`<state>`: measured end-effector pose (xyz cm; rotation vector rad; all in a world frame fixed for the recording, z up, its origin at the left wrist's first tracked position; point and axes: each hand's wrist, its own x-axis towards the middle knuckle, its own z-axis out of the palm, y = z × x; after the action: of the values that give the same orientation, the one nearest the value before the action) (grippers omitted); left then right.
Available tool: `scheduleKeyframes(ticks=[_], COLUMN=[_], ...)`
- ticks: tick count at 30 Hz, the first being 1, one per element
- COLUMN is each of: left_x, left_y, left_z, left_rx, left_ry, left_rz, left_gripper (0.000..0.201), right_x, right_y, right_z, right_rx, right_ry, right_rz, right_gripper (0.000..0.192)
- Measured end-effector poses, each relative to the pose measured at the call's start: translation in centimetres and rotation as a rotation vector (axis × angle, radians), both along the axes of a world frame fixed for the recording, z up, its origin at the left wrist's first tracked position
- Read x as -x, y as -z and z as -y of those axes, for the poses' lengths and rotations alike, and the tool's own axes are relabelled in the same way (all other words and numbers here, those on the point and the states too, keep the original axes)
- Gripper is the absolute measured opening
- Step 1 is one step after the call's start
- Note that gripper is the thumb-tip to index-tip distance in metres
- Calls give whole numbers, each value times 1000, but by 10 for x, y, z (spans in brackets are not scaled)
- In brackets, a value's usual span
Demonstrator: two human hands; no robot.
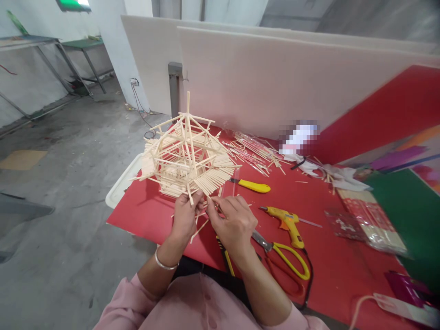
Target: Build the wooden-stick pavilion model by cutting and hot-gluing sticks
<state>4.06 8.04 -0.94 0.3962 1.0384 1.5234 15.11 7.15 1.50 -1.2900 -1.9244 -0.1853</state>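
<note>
Stick house (187,158) stands on your red counter (147,213). Your left hand (185,215) pinches its lower edge. Your right hand (233,222) grips a thin stick (210,200) beside it.

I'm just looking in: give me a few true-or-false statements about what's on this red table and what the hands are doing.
1. Both hands, left hand and right hand, are at the lower edge of the stick model. True.
2. The glue gun is in the right hand. False: it lies on the red table, to the right of the hands.
3. The scissors have yellow handles. True.
4. The stick model lies flat in pieces. False: it stands upright as a built frame with a peaked top.
5. A yellow-handled knife lies beside the model. True.
</note>
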Motion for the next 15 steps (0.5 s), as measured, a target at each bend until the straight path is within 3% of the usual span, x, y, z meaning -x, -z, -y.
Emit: scheduleKeyframes(ticks=[8, 10, 15], left_x=[-2, -1, 9], left_y=[8, 14, 22], left_z=[12, 23, 50], left_rx=[1, -73, -518], left_ry=[22, 15, -69], left_rz=[-22, -212, -1098], left_gripper=[31, 26, 8], right_x=[-5, -14, -44], right_y=[-2, -2, 3], right_z=[5, 11, 28], right_rx=[29, 63, 169], right_ry=[-81, -100, -156], right_rz=[-107, -141, -111], right_gripper=[9, 9, 9])
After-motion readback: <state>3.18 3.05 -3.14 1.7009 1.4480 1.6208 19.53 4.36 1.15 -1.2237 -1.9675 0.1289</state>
